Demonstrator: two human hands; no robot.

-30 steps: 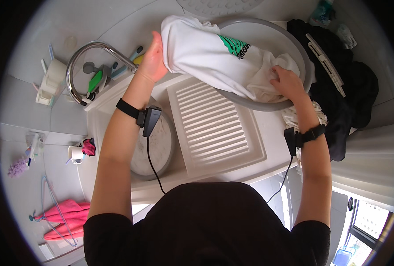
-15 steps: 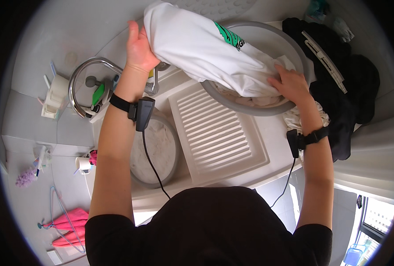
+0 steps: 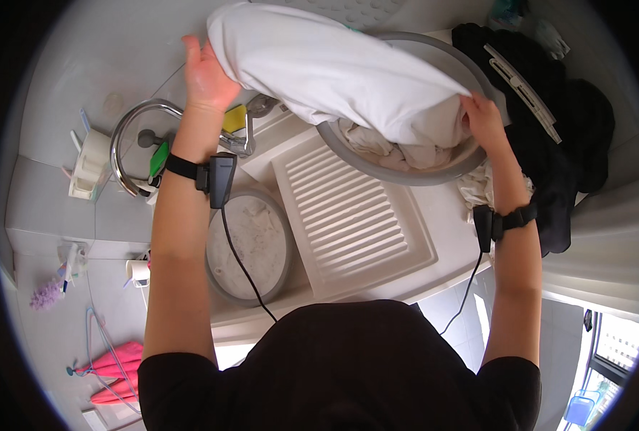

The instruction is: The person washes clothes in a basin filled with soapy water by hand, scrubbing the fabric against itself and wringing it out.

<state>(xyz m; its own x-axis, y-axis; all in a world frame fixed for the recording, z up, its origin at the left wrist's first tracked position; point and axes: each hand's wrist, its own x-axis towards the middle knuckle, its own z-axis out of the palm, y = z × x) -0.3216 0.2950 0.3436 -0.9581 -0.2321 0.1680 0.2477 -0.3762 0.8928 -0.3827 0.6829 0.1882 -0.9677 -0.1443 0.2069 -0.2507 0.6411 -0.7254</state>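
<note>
A white garment stretches between my two hands above a grey-rimmed round basin. My left hand holds up its far left end; the thumb sticks out, while the other fingers are hidden by the cloth. At the right end, my right hand pinches the edge of the cloth and pulls it taut. Only a trace of the green print shows at the top edge. Beneath it, crumpled pale laundry lies in the basin.
A ribbed washboard is set in the sink counter, left of it a second basin with cloudy water. A curved chrome faucet stands at left. Black clothes with a white clip-like bar lie at right.
My left hand has moved left and up with its end of the garment. My right hand has shifted right and now pinches the cloth edge. The green print has turned almost out of sight.
</note>
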